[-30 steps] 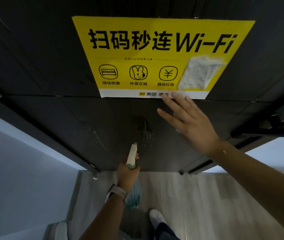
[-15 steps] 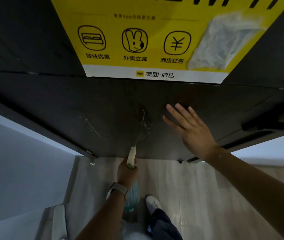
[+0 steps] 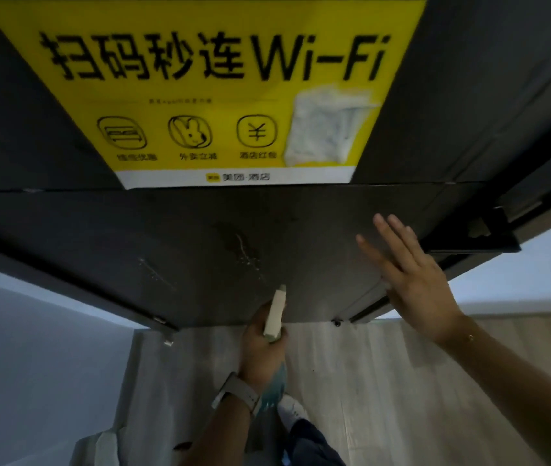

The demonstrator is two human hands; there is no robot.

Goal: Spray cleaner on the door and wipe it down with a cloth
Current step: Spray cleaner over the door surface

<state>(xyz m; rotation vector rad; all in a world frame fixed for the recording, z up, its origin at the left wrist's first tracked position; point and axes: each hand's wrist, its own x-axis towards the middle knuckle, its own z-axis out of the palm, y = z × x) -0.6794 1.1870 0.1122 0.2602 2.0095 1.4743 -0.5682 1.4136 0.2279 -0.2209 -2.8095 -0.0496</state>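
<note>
The left hand (image 3: 260,344) has its grip curled round a spray bottle (image 3: 275,314), whose pale nozzle points up at the dark door (image 3: 166,237). Just above the nozzle, wet droplets and a streak (image 3: 245,253) cling to the door. Right of that grip, the right hand (image 3: 411,280) lies flat, fingers straight, against the door's edge. High above both hands hangs a yellow Wi-Fi poster (image 3: 213,89). A watch (image 3: 238,393) wraps the left wrist.

Left hand (image 3: 262,344) low and central, fingers curled in a grip, wrist strapped with a watch, forearm reaching up from below. Right hand (image 3: 411,280) raised at right, fingers straight and close together, palm forward, forearm stretching in from the lower right
</note>
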